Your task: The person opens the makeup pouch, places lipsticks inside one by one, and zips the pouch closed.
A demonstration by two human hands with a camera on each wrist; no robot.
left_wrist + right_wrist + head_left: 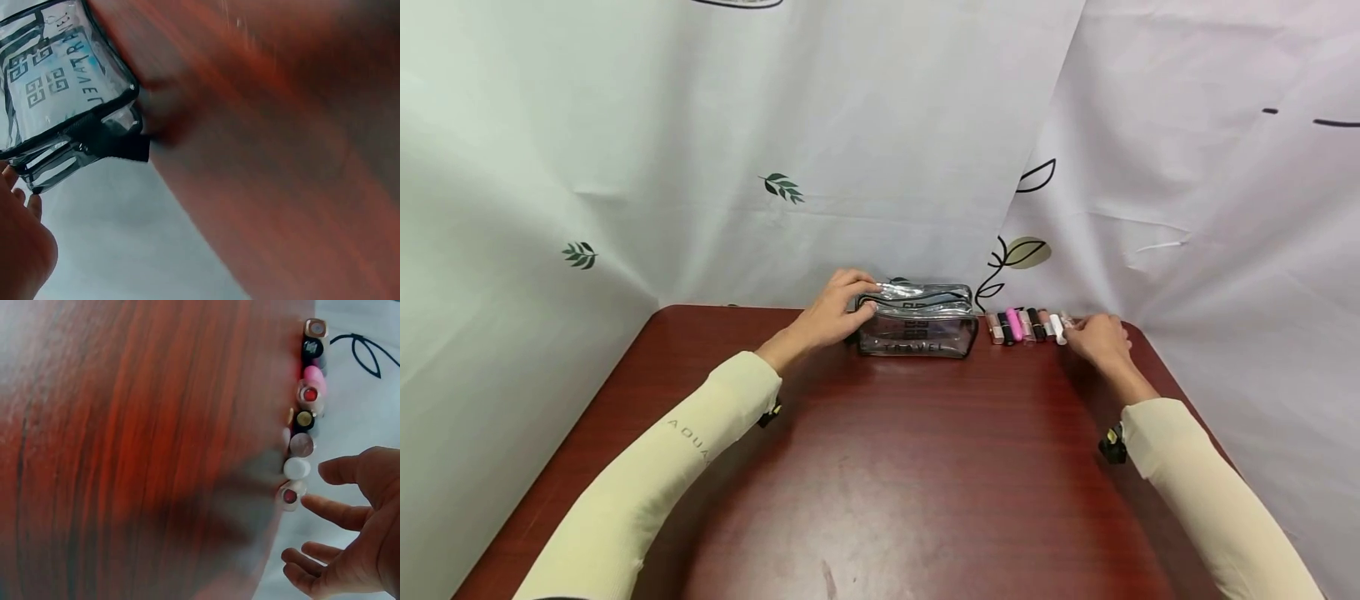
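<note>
A clear toiletry pouch [917, 333] with dark trim and the word TRAVEL stands at the table's far edge. My left hand [838, 308] grips its upper left corner, thumb in front and fingers over the top. In the left wrist view the fingertips meet the pouch's [69, 75] edge beside a black side tab. Right of the pouch, several lipstick tubes [1015, 325] lie side by side in a row. My right hand [1099, 337] is at the row's right end. In the right wrist view its index fingertip is right at the end clear lipstick tube [290, 495], with the thumb apart, near a white-capped tube [297, 468].
The reddish-brown wooden table [925, 467] stretches toward me from the row and the pouch. A white curtain [850, 125] with leaf prints hangs directly behind the far edge and along both sides.
</note>
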